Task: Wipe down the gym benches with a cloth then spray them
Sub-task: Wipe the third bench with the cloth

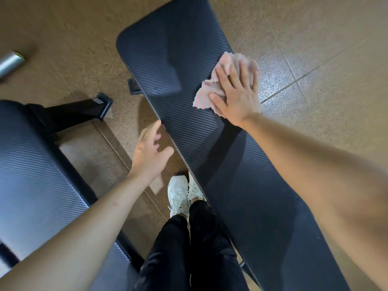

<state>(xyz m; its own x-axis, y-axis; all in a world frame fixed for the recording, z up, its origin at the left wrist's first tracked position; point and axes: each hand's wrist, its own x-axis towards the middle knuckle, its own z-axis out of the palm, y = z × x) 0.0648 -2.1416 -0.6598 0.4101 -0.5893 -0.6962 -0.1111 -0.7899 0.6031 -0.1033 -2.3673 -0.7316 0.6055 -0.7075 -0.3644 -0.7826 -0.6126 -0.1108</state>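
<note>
A long black padded gym bench (180, 59) runs from the top centre down to the bottom right. A crumpled pink cloth (206, 91) lies on its right edge. My right hand (237, 93) presses flat on the cloth, fingers spread over it. My left hand (150, 152) hovers over the floor just left of the bench's edge, fingers apart and holding nothing. A second black bench (31, 160) fills the lower left.
A silver can (9, 63) lies on the brown speckled floor at the far left. The second bench's black metal foot (84, 108) juts toward the middle. My legs in black trousers and white shoes (180, 192) stand between the two benches.
</note>
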